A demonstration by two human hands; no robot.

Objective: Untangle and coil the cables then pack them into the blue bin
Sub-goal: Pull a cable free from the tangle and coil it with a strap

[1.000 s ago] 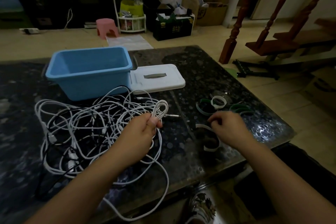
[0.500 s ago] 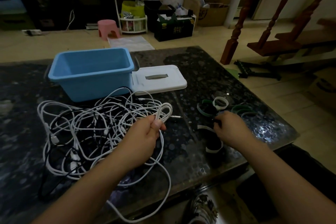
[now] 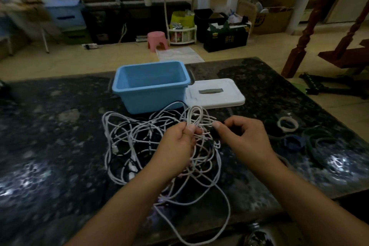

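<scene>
A tangle of white and black cables lies on the dark stone table, in front of the empty blue bin. My left hand pinches a small folded bundle of white cable that loops up above the fingers. My right hand is beside it and pinches a dark strap against that bundle. One long white cable loop hangs over the table's near edge.
The bin's white lid lies flat to the right of the bin. Several loose ties, white, green and blue, lie at the right of the table. Floor clutter and a stair post stand beyond the table.
My right hand left the ties at the right with a dark strap and came in beside my left hand at the cable bundle. The view has swung to the left.
</scene>
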